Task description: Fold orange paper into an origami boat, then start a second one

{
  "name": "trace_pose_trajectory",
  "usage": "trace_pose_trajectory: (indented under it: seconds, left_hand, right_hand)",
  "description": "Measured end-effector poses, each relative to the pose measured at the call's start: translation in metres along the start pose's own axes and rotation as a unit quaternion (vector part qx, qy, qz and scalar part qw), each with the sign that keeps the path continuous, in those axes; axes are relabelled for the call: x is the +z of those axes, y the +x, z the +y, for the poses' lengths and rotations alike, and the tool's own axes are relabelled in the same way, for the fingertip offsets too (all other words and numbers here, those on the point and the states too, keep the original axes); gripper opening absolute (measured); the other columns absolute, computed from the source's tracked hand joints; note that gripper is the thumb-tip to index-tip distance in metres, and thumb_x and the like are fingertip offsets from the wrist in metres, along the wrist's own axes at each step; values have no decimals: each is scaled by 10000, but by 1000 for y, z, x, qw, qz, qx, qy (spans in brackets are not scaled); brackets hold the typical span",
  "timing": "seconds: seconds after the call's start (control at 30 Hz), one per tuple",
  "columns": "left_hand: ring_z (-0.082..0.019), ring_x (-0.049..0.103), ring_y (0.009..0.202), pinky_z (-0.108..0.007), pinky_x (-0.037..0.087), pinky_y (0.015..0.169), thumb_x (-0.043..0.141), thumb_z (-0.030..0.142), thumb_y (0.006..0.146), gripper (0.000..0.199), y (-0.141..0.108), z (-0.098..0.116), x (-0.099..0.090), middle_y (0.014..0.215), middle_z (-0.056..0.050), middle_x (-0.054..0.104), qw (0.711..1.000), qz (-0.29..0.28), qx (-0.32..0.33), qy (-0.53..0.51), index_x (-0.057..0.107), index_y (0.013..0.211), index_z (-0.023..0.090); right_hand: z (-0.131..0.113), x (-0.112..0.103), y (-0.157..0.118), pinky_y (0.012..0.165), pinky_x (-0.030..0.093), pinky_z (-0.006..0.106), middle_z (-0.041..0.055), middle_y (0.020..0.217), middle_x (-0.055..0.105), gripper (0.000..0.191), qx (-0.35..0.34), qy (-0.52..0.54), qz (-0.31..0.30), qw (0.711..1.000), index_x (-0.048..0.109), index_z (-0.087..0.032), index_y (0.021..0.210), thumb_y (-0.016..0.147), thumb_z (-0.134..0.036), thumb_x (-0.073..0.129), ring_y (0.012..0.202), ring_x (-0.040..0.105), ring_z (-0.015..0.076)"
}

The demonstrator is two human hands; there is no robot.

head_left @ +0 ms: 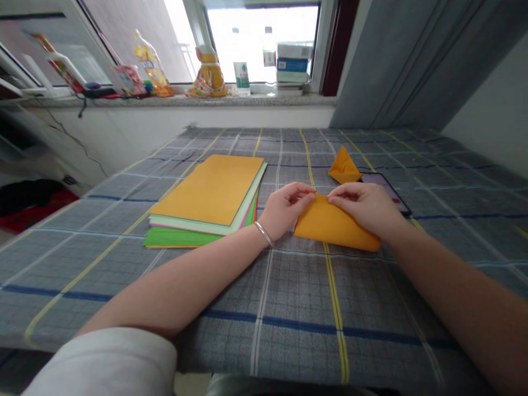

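A folded sheet of orange paper (336,224) lies in front of me, its long straight edge toward me. My left hand (287,206) pinches its far edge at the left between thumb and fingers. Close beside it, my right hand (367,203) pinches the same far edge, with the palm over the paper's right part. A short stretch of edge shows between the two pinches. Just beyond my right hand stands a small folded orange paper boat (344,165). The undersides of the fingertips and the paper's right far corner are hidden.
To the left lies a stack of coloured paper (210,190), orange on top, with green sheets sticking out below. A phone (385,190) rests partly behind my right hand. The checked tablecloth (297,330) covers the table. Bottles and boxes line the windowsill (165,103).
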State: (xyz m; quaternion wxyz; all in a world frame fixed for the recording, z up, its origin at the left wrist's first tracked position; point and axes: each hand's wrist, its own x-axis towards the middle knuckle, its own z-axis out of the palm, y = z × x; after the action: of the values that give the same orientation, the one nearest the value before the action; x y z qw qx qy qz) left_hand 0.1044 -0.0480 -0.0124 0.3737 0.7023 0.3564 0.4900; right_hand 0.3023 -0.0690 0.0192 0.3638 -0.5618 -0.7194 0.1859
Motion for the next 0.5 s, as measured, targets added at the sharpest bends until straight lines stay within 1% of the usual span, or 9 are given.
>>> trace_pose_trajectory:
  seconds: [0.1, 0.17, 0.27, 0.37, 0.43, 0.5]
  left_hand:
    - [-113, 632, 728, -236, 493, 691, 614, 244, 859, 210, 0, -1, -2, 814, -17, 703, 1000, -13, -4, -10, 672, 1051, 183]
    - [-114, 638, 716, -236, 496, 683, 610, 249, 867, 256, 0, -1, -3, 812, -15, 713, 1000, -19, -2, 2, 666, 1110, 196]
    - [-118, 649, 734, -243, 502, 703, 603, 265, 877, 211, 0, 1, -5, 848, -16, 728, 999, -13, 7, 48, 700, 1056, 208]
    - [-132, 662, 816, -267, 509, 786, 585, 264, 891, 182, 0, 2, -6, 909, -20, 738, 996, -8, 21, 91, 724, 1000, 216]
    - [-145, 663, 874, -285, 509, 831, 576, 252, 895, 188, 0, 1, -6, 939, -25, 740, 995, -3, 18, 99, 730, 996, 218]
    - [-155, 664, 892, -295, 513, 837, 582, 246, 889, 192, 1, -1, -4, 944, -33, 740, 996, 4, 5, 86, 732, 1004, 210]
  right_hand:
    - [3, 2, 0, 700, 500, 341, 15, 764, 739, 142, -13, -10, 14, 1000, 757, -249, 792, 782, -343, 650, 726, 663, 209]
    - [4, 3, 0, 717, 506, 351, 14, 779, 743, 146, -21, -16, 20, 999, 757, -254, 798, 787, -346, 645, 739, 668, 216]
    - [4, 4, 0, 743, 512, 361, 12, 795, 748, 144, -30, -25, 27, 999, 757, -262, 795, 794, -347, 642, 758, 676, 221]
    - [3, 5, -1, 775, 513, 364, 6, 817, 753, 134, -39, -29, 25, 998, 759, -267, 802, 796, -336, 644, 786, 682, 221]
    - [2, 5, -1, 790, 515, 371, 5, 827, 756, 134, -41, -31, 24, 998, 762, -269, 812, 795, -331, 644, 795, 684, 223]
    - [2, 7, -1, 799, 516, 376, 8, 842, 759, 140, -41, -35, 25, 998, 764, -267, 828, 796, -328, 642, 810, 686, 226]
